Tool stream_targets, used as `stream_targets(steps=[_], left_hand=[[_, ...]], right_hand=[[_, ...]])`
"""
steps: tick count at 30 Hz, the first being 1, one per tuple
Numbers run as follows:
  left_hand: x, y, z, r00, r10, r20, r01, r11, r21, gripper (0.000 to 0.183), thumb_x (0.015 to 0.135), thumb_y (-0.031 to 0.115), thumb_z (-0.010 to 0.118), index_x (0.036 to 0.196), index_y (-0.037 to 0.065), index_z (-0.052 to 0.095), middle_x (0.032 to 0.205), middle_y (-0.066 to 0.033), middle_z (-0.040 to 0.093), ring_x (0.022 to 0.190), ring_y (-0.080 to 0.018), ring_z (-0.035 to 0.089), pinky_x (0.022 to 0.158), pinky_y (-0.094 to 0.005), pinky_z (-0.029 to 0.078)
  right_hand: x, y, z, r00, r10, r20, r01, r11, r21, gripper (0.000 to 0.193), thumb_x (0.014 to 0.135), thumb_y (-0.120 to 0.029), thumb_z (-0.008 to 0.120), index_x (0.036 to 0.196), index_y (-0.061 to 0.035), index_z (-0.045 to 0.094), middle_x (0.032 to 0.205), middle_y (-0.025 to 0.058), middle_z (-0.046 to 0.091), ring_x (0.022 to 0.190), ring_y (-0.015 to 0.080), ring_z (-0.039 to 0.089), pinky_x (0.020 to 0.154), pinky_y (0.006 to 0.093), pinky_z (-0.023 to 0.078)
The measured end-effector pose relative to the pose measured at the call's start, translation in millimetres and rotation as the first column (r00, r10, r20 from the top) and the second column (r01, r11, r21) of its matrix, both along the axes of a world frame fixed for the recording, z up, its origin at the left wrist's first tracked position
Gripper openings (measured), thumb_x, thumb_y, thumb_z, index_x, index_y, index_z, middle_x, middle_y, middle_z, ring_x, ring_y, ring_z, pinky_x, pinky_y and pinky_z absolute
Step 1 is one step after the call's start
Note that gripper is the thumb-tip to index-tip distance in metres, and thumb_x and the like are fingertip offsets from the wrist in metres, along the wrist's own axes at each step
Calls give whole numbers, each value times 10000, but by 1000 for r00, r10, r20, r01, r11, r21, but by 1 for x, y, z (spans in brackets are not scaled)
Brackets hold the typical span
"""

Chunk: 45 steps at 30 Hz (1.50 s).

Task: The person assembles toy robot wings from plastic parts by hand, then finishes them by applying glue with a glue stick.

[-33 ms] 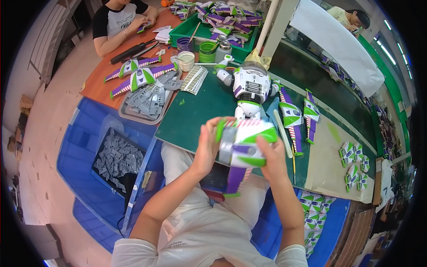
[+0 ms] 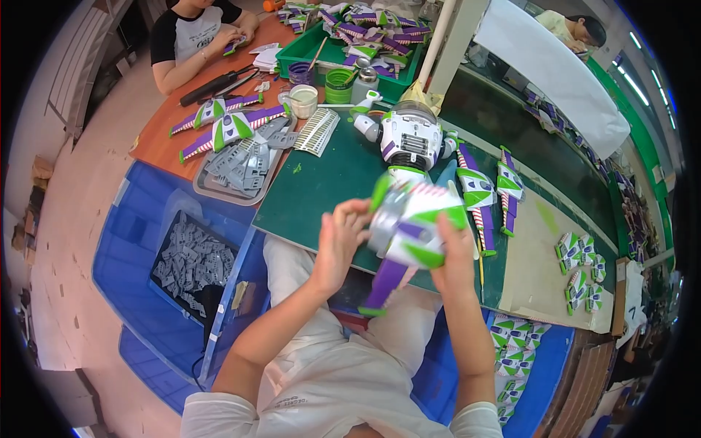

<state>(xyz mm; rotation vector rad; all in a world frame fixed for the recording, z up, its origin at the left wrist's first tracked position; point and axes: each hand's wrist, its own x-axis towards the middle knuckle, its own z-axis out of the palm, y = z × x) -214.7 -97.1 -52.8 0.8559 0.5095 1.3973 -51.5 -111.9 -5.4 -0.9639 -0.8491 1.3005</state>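
My right hand [image 2: 454, 255] grips a white, green and purple toy wing pack [image 2: 425, 244] above the near edge of the table. One purple wing hangs down toward my lap; a grey part shows on the pack's left side, and motion blurs its outline. Just left of the pack is my left hand [image 2: 339, 244], its fingers apart and close to the grey part. Whether a fingertip touches it cannot be made out. Behind the pack stands a white toy space figure [image 2: 411, 139], its lower part hidden by the pack.
Wing packs [image 2: 476, 188] lie right of the figure. Grey pieces fill a clear tray [image 2: 272, 175] and a dark bin [image 2: 186, 266] inside a blue crate [image 2: 120, 241]. Paint pots [image 2: 339, 87], a sticker sheet [image 2: 317, 131] and a green crate [image 2: 292, 55] sit farther back. A co-worker [image 2: 193, 44] handles a piece.
The wing pack has tilted and shifted slightly up and right in my right hand. My left hand's fingers have drawn back from its left end.
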Motion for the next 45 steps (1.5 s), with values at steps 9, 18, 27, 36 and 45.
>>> stream_targets(steps=[9,18,27,36,45], left_hand=[[0,-4,1,974,206,97,-180,956,-231,440,939,370,277,889,7,522,919,-183,600,848,-263,579,820,-349,449],[-5,40,-16,941,58,334,-21,994,-112,446,912,332,362,581,45,446,614,-140,531,621,-223,513,640,-318,437],[49,58,14,940,296,173,-242,930,-278,328,970,341,343,1142,66,396,1022,-75,495,932,-138,496,820,-262,402],[54,161,-55,882,428,-196,-432,901,24,318,942,351,372,1086,82,460,1111,-49,465,1002,-153,447,849,-280,355],[51,218,-64,999,-32,-33,25,977,-213,554,853,290,602,1283,63,336,1118,-73,523,1031,-174,525,869,-307,434]], right_hand=[[-24,-10,-1,577,-123,807,-340,863,374,471,657,-165,758,1026,-10,510,984,135,530,794,265,590,710,320,468],[-49,-3,11,349,-404,846,-380,764,522,562,653,-206,742,1136,-32,515,1053,119,513,669,219,597,523,291,473],[-6,88,18,270,-562,781,-127,784,608,519,782,-167,618,1229,29,443,1062,192,536,986,343,489,872,407,377],[21,207,-4,153,-474,867,-256,828,498,441,861,-215,495,1261,-33,447,1184,166,501,1127,326,428,957,421,300],[24,218,-1,235,-362,902,-188,893,408,370,862,-206,517,1204,-65,523,1163,164,537,1129,312,451,958,385,338]])
